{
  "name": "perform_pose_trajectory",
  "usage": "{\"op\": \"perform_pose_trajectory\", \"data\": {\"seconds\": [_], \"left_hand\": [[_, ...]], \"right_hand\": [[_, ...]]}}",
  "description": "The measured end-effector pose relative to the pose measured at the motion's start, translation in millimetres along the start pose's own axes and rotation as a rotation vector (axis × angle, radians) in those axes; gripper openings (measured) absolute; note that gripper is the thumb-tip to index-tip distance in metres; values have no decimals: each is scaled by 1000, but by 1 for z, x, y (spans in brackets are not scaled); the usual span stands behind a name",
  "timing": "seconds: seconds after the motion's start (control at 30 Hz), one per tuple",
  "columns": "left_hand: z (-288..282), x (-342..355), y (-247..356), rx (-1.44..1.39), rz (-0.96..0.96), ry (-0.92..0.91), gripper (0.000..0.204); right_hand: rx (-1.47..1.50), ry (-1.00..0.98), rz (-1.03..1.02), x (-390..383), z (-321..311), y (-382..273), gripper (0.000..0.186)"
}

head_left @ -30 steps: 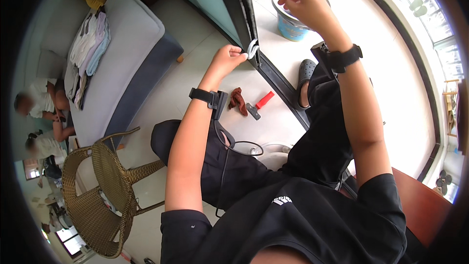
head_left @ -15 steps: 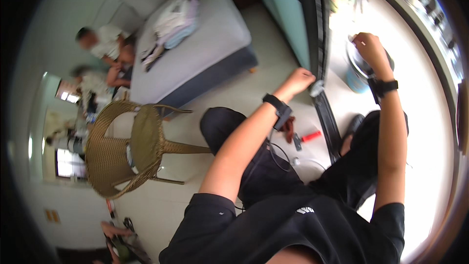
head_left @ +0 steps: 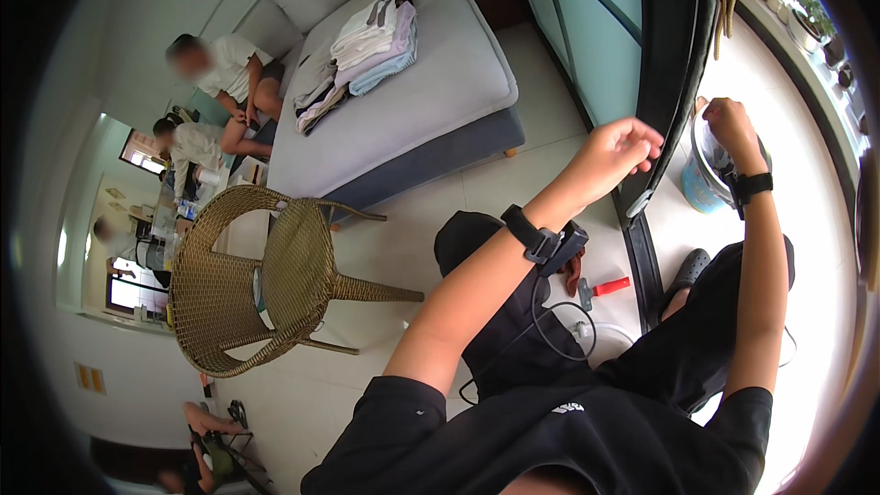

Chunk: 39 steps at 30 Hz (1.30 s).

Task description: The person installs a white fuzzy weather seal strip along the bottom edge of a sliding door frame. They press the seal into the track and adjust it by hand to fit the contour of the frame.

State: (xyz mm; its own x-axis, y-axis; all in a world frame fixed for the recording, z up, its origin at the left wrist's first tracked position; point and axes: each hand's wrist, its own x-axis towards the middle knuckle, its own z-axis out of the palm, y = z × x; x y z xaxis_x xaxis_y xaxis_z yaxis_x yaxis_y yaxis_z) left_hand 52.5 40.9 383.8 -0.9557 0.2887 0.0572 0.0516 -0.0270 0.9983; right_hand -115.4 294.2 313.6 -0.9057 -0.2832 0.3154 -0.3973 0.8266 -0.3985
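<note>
My left hand (head_left: 620,158) is raised beside the black-framed edge of a glass door (head_left: 674,82). Its fingers are loosely bent and apart, and nothing shows between them. On the far side of that edge, my right hand (head_left: 734,135) is closed over a blue and white bucket (head_left: 704,191). Whatever its fingers hold, if anything, is hidden. Part of the bucket's inside and its far side is covered by my right hand and wrist. A dark band with a small device sits on each wrist.
A red-handled scraper (head_left: 605,288) lies on the floor by the dark door track (head_left: 642,261). To the left stands a wicker chair (head_left: 225,289). Folded clothes (head_left: 371,55) rest on a grey sofa (head_left: 440,64). Several people sit farther left. Potted plants (head_left: 807,27) line the right ledge.
The view has shifted, so the door, bucket and sofa appear farther right. My left hand's fingers have loosened from a tighter curl. My right hand stays closed over the bucket.
</note>
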Motion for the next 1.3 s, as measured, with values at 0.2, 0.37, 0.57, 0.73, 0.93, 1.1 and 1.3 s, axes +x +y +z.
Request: {"op": "perform_pose_trajectory", "data": {"seconds": [0.2, 0.37, 0.57, 0.73, 0.93, 1.1, 1.3], "left_hand": [[19, -29, 84, 45, 560, -64, 26], [37, -93, 122, 363, 668, -123, 20], [50, -108, 122, 582, 538, -304, 13], [24, -61, 41, 537, 548, -44, 14], [-10, -16, -96, 312, -198, 218, 13], [4, 11, -164, 543, -355, 53, 37], [7, 28, -190, 819, -211, 19, 24]], "right_hand": [[-55, -45, 131, -13, -17, -1, 17], [-134, -70, -1, -24, 4, -10, 20], [8, -169, 71, -81, 9, -11, 20], [396, -118, 264, -133, 58, -16, 23], [628, -17, 575, -180, 131, -57, 26], [1408, -53, 958, -185, 181, -44, 26], [1769, 52, 918, -182, 194, -50, 33]]}}
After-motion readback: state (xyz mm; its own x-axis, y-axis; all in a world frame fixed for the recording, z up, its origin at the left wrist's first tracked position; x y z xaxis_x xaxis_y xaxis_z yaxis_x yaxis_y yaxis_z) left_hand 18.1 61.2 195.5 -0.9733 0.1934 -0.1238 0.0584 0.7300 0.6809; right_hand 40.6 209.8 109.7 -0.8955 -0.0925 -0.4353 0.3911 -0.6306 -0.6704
